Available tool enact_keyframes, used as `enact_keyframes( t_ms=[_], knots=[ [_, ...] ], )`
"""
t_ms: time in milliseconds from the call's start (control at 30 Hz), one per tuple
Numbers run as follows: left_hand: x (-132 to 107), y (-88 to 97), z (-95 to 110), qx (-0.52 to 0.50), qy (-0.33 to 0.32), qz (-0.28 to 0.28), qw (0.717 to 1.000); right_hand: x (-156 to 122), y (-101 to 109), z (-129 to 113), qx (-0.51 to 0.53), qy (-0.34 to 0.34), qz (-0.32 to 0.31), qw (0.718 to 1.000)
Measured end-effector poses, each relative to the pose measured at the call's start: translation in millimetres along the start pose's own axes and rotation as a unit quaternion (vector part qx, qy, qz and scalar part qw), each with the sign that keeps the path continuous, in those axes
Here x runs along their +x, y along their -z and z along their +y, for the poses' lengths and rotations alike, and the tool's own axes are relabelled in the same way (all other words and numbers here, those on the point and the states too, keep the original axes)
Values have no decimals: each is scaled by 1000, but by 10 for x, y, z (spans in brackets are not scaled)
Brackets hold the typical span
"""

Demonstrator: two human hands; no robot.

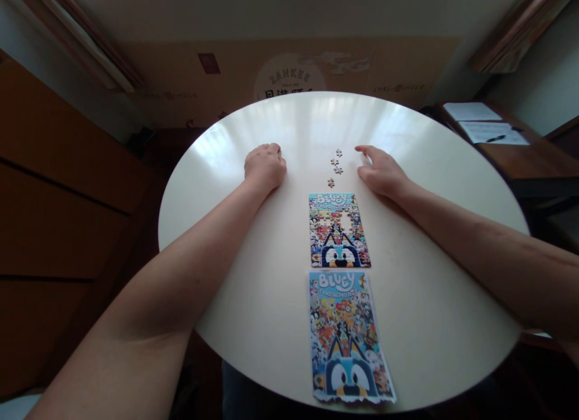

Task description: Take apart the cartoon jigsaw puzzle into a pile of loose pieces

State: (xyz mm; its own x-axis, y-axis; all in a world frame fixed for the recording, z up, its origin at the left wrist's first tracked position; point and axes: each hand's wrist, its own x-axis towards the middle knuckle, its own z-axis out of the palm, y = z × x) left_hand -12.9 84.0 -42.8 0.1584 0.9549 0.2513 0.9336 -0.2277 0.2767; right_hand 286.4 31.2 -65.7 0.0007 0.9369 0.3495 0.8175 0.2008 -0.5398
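A jigsaw puzzle (340, 236) with a cartoon dog lies mid-table, mostly assembled, with gaps in its upper half where the white table shows through. Beyond its top edge, several loose puzzle pieces (338, 170) are scattered in a short line. To their left, my left hand (265, 166) rests on the table, its fingers curled into a loose fist with nothing showing in it. On the other side, my right hand (382, 171) lies beside the pieces, index finger stretched out and thumb apart, touching none of them. Nearest me is a printed reference picture (346, 335) with a torn lower edge.
Everything lies on a white oval table (271, 245). At the right, a brown side table (538, 157) holds papers (491, 132) and a pen (496, 139). A printed cardboard panel (163, 76) stands along the wall behind, and a wooden cabinet (49, 184) is at the left.
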Motion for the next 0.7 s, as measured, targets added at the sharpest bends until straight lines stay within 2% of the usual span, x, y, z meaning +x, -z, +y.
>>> enact_keyframes(
  t_ms=[133, 367, 533, 700],
  knots=[
    [11, 45, 61, 50, 6, -15, 999, 19, -53, 13, -49, 16, -9, 999],
    [60, 125, 113, 119, 8, -10, 993, 117, -111, -13, -66, 6, -2, 998],
    [-1, 151, 26, 107, 6, 5, 994, 288, -158, 14, -41, -2, 21, 999],
    [-4, 175, -86, 94, -13, -6, 995, 279, -136, 21, 23, 15, 40, 999]
  ],
)
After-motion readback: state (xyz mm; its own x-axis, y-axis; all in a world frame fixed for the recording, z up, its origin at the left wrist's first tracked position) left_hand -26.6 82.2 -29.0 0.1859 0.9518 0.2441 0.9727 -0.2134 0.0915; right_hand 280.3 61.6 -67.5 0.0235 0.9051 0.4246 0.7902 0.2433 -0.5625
